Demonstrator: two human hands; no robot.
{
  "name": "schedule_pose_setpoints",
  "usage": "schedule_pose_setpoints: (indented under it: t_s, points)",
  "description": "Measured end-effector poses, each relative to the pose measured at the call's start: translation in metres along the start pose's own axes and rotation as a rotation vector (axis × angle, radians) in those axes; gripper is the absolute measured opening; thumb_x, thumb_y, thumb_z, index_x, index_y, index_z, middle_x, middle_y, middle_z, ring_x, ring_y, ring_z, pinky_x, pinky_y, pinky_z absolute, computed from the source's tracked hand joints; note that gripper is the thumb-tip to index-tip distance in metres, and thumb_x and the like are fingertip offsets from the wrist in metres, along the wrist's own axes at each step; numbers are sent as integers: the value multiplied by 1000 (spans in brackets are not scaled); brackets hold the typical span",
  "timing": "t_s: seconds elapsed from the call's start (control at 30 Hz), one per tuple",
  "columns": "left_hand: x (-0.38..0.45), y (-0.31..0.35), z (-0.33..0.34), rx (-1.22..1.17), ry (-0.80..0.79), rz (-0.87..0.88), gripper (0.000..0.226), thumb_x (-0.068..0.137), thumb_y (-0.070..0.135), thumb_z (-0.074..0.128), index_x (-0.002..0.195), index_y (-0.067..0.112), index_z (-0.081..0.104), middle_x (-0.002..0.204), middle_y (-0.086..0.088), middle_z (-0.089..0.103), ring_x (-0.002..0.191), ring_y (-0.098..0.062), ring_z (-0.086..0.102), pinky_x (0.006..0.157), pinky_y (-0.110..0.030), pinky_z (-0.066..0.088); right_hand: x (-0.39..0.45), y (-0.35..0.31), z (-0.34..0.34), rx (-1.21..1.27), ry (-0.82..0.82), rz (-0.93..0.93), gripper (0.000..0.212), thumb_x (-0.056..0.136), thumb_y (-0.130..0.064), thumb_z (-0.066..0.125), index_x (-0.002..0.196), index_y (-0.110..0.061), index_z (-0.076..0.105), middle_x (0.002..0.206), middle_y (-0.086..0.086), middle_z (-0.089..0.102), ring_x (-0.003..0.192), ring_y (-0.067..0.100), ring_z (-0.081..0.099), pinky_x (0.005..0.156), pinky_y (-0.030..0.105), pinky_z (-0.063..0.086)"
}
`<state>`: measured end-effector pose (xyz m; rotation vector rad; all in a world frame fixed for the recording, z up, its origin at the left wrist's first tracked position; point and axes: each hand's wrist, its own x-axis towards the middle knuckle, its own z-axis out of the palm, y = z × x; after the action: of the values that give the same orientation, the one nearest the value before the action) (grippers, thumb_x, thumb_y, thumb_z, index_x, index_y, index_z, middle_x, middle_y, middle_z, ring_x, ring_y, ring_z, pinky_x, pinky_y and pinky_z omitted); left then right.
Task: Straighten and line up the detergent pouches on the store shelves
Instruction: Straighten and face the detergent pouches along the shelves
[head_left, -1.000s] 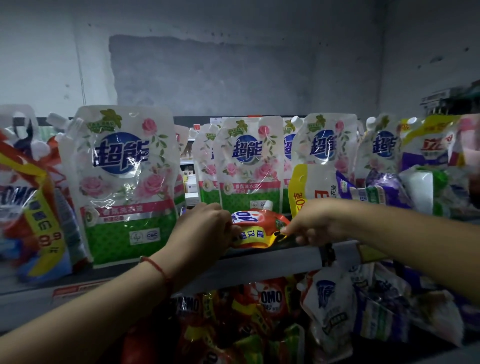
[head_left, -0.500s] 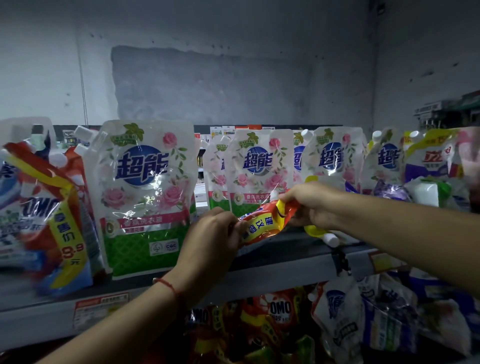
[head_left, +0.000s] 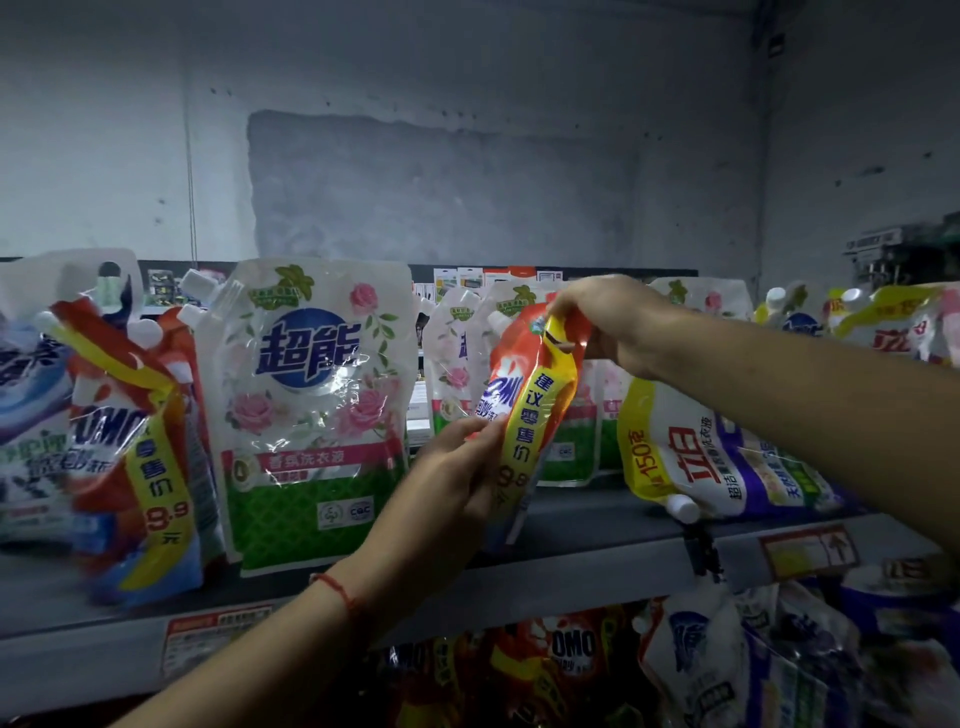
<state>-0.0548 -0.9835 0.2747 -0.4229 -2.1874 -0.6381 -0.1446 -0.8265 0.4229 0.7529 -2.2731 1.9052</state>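
Observation:
A red and yellow OMO pouch (head_left: 530, 410) stands nearly upright above the grey shelf (head_left: 587, 525), held between both hands. My right hand (head_left: 608, 322) pinches its top edge. My left hand (head_left: 447, 488) grips its lower left side. To the left stands a large white and green rose pouch (head_left: 311, 415), upright. Another red OMO pouch (head_left: 130, 447) leans at the far left. A white, yellow and purple pouch (head_left: 711, 462) lies tipped on its side right of the held pouch, under my right forearm.
More white rose pouches (head_left: 457, 364) stand behind the held one, and further pouches (head_left: 893, 322) crowd the shelf's right end. The lower shelf holds jumbled OMO pouches (head_left: 561, 660) and white pouches (head_left: 696, 665). A price tag (head_left: 810, 551) is clipped on the shelf edge. A grey wall rises behind.
The OMO pouch lay flat on the shelf; both hands have raised it and turned it nearly upright. My right hand went up to its top edge.

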Motion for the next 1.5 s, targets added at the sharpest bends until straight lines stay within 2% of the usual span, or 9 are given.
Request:
schedule_pose_setpoints:
  t_s: [0.2,0.33,0.5,0.63,0.83,0.97,1.17,1.27,1.5]
  points:
    - [-6,-26,4,559,-18,184,78,87,47,59,154,42,19,164,-1,4,146,-22,19,115,-41,23,12,-17,19,136,-135,34,14,86,-16,55,72,-15,52,73,8,60,73,23,62,82,39,55]
    - [1,-24,7,696,-36,260,71,88,57,41,154,33,28,164,-15,10,150,-40,5,119,-59,14,16,-16,26,273,-169,41,16,81,-15,56,66,-12,54,69,8,61,73,23,61,87,42,53]
    - [13,-24,15,820,-88,241,83,82,70,42,155,35,21,165,-13,7,150,-42,-1,117,-66,4,19,1,32,471,-61,25,21,79,-10,51,58,-13,48,56,1,56,60,17,55,56,26,47]
    - [15,-30,20,863,-99,227,91,77,72,55,154,34,26,164,-14,14,149,-44,7,113,-69,12,23,20,34,463,-41,0,19,80,-14,52,62,-15,49,69,4,61,77,23,61,76,36,53]
    - [19,-29,16,855,-108,233,92,75,73,61,152,32,30,161,-16,20,148,-46,12,113,-65,9,23,27,28,184,-48,-61,37,79,-32,62,106,-7,64,98,15,73,95,33,69,84,48,56]
    - [16,-29,14,841,-134,235,85,81,73,50,153,32,30,162,-15,19,148,-45,11,113,-66,10,9,25,16,-8,-32,-174,33,87,-32,63,108,-7,65,93,10,75,86,25,73,82,43,60]
    - [21,-17,1,860,-177,205,71,84,67,35,140,27,53,149,-18,46,138,-45,39,107,-67,28,-36,19,-16,-972,-17,-522,47,95,-33,55,140,-22,47,121,-1,65,99,15,67,87,38,56]
    - [26,-10,-5,828,-143,222,68,87,62,34,140,24,53,141,-19,54,130,-43,49,105,-63,32,-55,25,-41,-1379,-64,-516,64,96,-43,51,153,-26,26,155,-4,35,142,15,33,117,35,27]
    - [32,33,19,649,-272,158,79,82,66,21,145,26,46,146,-13,50,130,-37,50,100,-52,44,-76,59,-93,-1650,-234,-183,72,97,-55,42,156,-31,7,164,-5,2,151,17,1,119,31,2]
